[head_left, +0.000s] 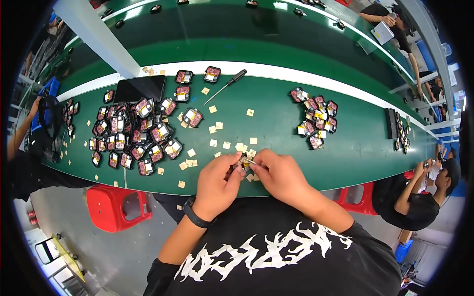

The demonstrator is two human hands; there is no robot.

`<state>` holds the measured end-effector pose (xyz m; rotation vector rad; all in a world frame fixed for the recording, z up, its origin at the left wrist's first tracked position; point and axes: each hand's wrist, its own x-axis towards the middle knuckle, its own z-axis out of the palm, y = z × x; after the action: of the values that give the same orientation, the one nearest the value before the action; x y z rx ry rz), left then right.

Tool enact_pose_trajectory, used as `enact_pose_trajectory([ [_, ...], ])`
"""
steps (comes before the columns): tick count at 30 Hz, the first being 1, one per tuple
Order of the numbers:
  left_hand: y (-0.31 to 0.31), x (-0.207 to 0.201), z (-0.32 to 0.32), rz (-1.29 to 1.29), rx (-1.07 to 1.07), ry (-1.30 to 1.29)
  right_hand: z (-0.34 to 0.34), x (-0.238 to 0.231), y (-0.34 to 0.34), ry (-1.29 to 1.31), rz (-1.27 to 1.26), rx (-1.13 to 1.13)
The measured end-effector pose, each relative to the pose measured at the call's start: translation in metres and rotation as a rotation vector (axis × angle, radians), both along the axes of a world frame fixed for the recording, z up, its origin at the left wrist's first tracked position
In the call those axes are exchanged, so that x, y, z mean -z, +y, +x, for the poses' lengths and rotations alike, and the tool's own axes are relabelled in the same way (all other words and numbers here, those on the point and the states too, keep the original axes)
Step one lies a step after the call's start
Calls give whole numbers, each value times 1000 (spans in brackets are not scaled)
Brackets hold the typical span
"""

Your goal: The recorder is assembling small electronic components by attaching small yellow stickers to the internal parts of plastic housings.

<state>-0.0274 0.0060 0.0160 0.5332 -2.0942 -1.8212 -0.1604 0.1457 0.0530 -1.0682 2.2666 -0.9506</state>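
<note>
Near the front edge of the green table, my left hand (pixel 217 181) is closed around a small black device with a circuit board (pixel 240 166), mostly hidden by the fingers. Right beside it, my right hand (pixel 282 173) pinches a slim silver tool (pixel 249 161), whose tip meets the device; its exact kind is too small to tell. Pale square stickers (pixel 240 147) lie scattered about both hands. To the left is a heap of similar black devices (pixel 117 123) with pink boards, white blocks and yellow tape. A smaller cluster of devices (pixel 310 104) sits to the right.
A screwdriver (pixel 226 86) with a black handle lies toward the back, near a black tray (pixel 140 89). A white post (pixel 96 34) rises at the table's far edge. Red stools (pixel 111 207) stand below. A co-worker (pixel 419 192) sits at the right; another person's arm shows at left.
</note>
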Motion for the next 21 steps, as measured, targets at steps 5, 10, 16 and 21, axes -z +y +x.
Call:
enact_pose_trajectory([
  [5, -6, 6, 5, 251, 30, -3, -5, -1, 4, -108, -38, -43],
  [10, -13, 5, 8, 472, 74, 3, -12, 6, 12, -393, -125, -68],
  [16, -13, 4, 4, 540, 63, 21, -10, 8, 11, -740, -274, 164],
  [21, -10, 2, 3, 489, 10, -11, -15, 2, 5, -659, -43, 272],
])
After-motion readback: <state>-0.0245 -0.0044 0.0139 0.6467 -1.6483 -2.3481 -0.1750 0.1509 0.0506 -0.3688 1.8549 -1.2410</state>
